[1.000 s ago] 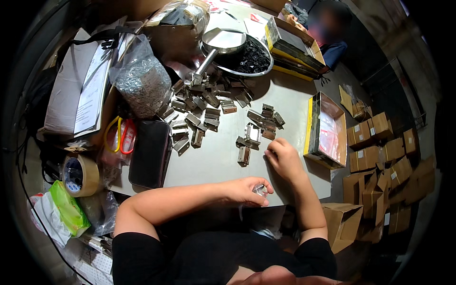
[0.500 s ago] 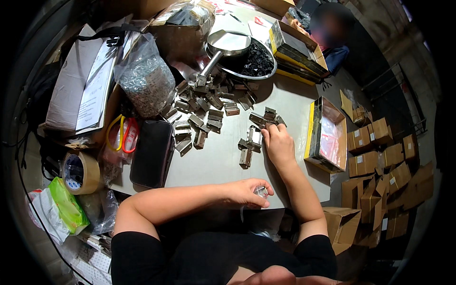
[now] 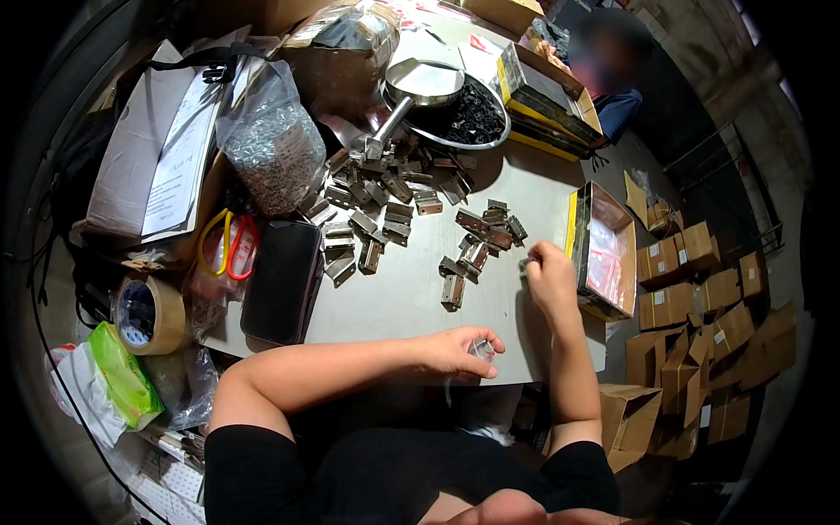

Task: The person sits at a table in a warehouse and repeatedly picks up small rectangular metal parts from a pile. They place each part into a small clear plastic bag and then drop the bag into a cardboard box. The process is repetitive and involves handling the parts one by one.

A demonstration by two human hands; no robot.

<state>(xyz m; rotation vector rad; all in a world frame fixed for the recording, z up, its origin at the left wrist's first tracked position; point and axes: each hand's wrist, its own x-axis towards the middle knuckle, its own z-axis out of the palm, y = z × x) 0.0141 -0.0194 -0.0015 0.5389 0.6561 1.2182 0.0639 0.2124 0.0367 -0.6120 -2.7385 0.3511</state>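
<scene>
Near the table's front edge, my left hand (image 3: 451,352) is closed round a small clear plastic bag (image 3: 480,348); a shiny part shows through between thumb and fingers. My right hand (image 3: 551,276) is curled with fingertips together above the tabletop, left of an open shallow box. At its fingertips something small may show, but I cannot make it out. Left of that hand lies a small group of metal hinges (image 3: 473,255), apart from the fingers. A larger heap of the same hinges (image 3: 368,220) spreads farther left.
The open box (image 3: 573,254) holds small clear bags. Behind the heap stands a metal bowl (image 3: 500,131) of black parts with a scoop (image 3: 426,80) on it. A phone (image 3: 278,280), tape roll (image 3: 149,315) and bag of screws (image 3: 273,144) line the left. Another person sits far right.
My right hand has come away from the small group of hinges and moved right, toward the open box. Those hinges have shifted slightly. My left hand stays in place.
</scene>
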